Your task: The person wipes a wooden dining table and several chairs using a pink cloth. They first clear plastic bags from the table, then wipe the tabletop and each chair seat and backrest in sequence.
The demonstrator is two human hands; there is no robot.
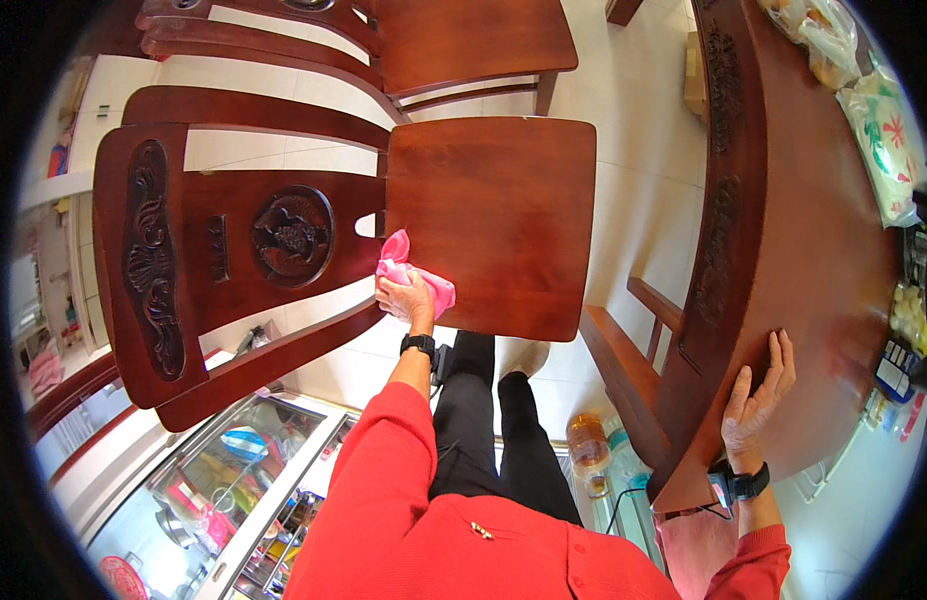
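In my left hand point(405, 295) is a bunched pink cloth point(435, 289), pressed at the rear corner of a wooden chair's seat point(493, 217), where the seat meets the backrest. The backrest point(223, 180) is dark reddish wood with a carved round medallion point(293, 235) and a carved top panel point(152, 255). My right hand point(760, 394) holds nothing. It rests, fingers spread, on the edge of a polished wooden table point(816, 247) with a carved apron point(722, 195).
A second wooden chair point(471, 37) stands beyond the first. Plastic bags point(883, 146) lie on the table's far side. Near my feet is a large bottle of amber liquid point(588, 442). A glass-fronted cabinet point(230, 480) with kitchenware is at lower left; a cardboard box point(694, 79) sits under the table.
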